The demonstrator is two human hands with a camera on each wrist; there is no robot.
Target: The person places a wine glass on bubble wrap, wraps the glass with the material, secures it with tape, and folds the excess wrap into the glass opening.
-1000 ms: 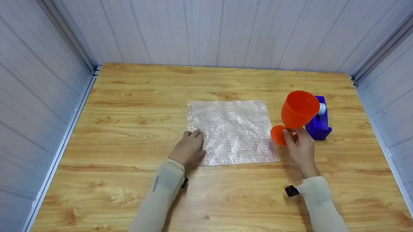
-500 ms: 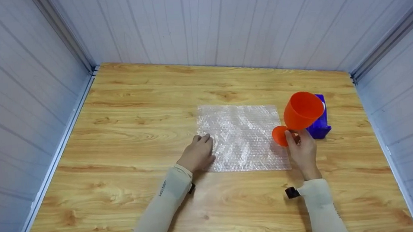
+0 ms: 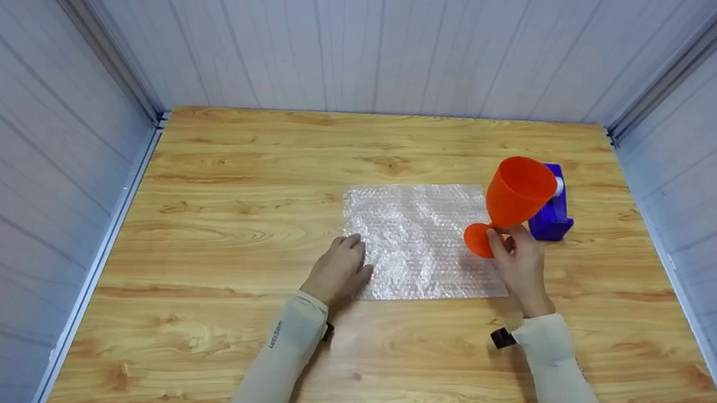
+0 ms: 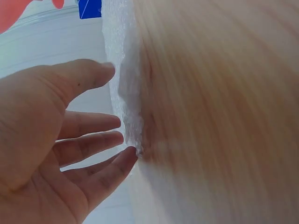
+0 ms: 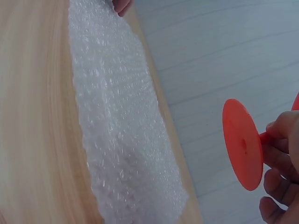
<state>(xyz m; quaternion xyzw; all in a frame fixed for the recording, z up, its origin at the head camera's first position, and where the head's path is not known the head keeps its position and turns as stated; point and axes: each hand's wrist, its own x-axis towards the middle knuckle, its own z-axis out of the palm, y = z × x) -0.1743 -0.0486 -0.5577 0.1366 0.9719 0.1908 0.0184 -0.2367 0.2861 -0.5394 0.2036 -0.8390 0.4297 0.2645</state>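
Wooden table (image 3: 213,175), seemingly panelled walls (image 3: 383,37)

We find one piece of writing only: a small dark print running along the pale left sleeve (image 3: 277,334), above the near edge of the bench (image 3: 213,175). It is too small and blurred for us to read its letters. On the orange goblet (image 3: 514,197), the bubble wrap (image 3: 423,241) and the blue tape dispenser (image 3: 552,214) we make out no text, label or number.
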